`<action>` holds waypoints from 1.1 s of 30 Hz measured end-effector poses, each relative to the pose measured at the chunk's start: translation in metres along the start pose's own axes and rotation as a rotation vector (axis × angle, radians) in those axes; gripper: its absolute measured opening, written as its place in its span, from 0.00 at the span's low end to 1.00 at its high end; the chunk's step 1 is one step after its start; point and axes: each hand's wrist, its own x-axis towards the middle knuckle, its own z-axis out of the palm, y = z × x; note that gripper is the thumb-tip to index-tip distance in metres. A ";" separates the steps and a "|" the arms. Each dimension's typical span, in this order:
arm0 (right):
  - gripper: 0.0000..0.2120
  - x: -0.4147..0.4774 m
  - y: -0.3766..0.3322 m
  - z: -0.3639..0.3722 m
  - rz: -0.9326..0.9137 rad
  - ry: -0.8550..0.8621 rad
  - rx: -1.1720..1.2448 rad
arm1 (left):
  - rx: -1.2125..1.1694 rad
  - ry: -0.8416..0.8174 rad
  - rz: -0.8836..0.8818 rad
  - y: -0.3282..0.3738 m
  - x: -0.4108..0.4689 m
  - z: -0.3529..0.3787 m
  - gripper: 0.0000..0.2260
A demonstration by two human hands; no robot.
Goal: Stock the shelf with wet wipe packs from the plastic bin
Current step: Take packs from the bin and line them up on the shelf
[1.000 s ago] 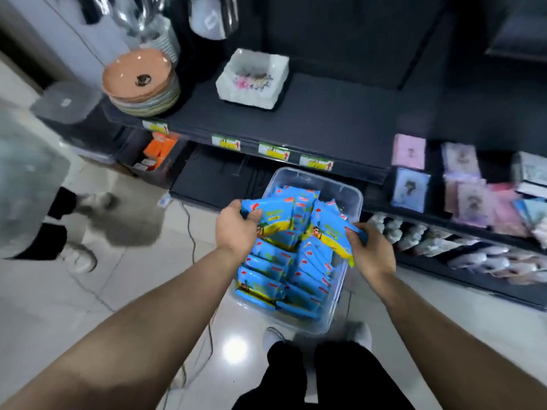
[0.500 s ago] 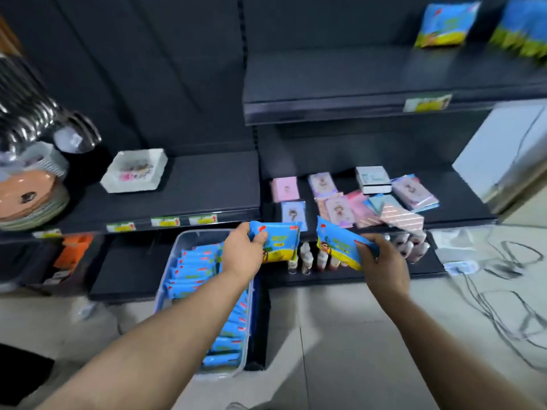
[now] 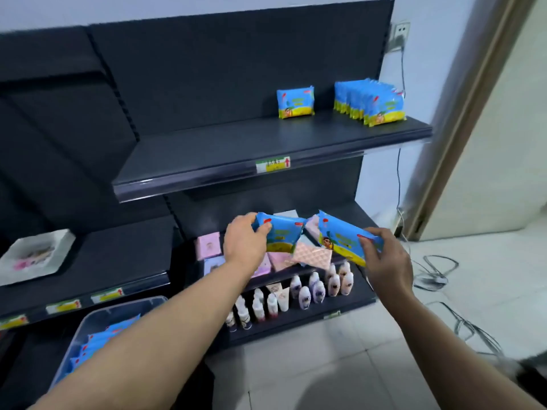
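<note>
My left hand [image 3: 244,242] grips a blue and yellow wet wipe pack [image 3: 282,236] in front of the lower shelves. Beside it, my right hand [image 3: 386,257] holds a second wet wipe pack [image 3: 340,238] by its right end. Both packs hang well below the dark upper shelf [image 3: 207,155]. On that shelf one pack [image 3: 295,102] stands alone, and a row of several packs [image 3: 371,102] stands at its right end. The clear plastic bin [image 3: 118,310] with more blue packs [image 3: 102,340] sits on the floor at lower left, partly hidden by my left forearm.
Pink and patterned boxes [image 3: 208,245] fill the shelf behind my hands, with small bottles [image 3: 299,294] on the shelf below. A white dish [image 3: 34,255] rests on the left shelf. Loose cables [image 3: 438,273] lie on the tiled floor at the right, near a door frame [image 3: 461,119].
Both hands lifted a pack out of the bin and carried them up and to the right. My view swung from the bin up to the upper shelf.
</note>
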 end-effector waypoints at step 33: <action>0.08 0.388 -0.080 0.093 -0.246 -0.117 0.161 | -0.567 0.076 -0.113 0.135 0.373 0.113 0.05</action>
